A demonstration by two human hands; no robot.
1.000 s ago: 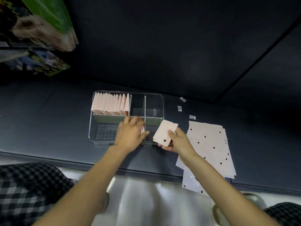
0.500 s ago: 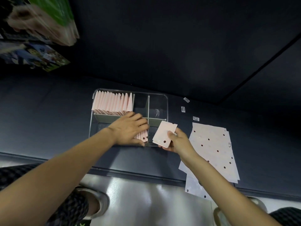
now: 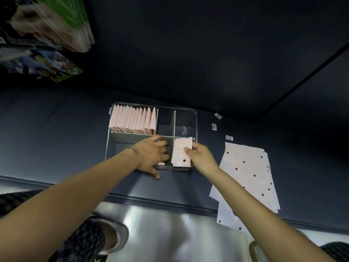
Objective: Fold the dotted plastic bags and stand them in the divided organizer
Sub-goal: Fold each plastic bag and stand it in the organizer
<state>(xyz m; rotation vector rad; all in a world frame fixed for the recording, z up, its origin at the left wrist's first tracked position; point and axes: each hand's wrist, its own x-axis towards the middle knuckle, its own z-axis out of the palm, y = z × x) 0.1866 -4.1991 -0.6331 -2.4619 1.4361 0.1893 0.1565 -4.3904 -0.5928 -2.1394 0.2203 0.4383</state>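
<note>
Right hand: the right hand (image 3: 200, 157) pinches a folded pale-pink dotted plastic bag (image 3: 181, 154), thumb on its upper face, fingers hidden underneath.
Folded bag: it lies tilted over the near right compartment of the clear plastic divided organizer (image 3: 196, 121), one dark dot showing near its lower edge; whether it touches the compartment floor, I cannot tell.
Left hand: just to the left of the pinched bag, the left hand (image 3: 153, 156) reaches into the near middle of the organizer, fingers curled against a small bundle of standing folded pink bags (image 3: 160, 163); the thumb stretches out onto the dark table (image 3: 56, 140) in front of the organizer wall.
Bundle: mostly covered by the left hand, only its edges peeking out at top and bottom.
Filled row: beyond the left hand, in the far left compartment, a row of upright folded pink bags (image 3: 132, 121) stands packed side by side.
Flat stock: to the right of the right hand, well apart from the organizer, a stack of unfolded white dotted plastic bags (image 3: 247, 176) lies flat, its near end hanging past the table edge.
Labels: three small white stickers (image 3: 214, 126) sit on the table beyond the flat stack.
</note>
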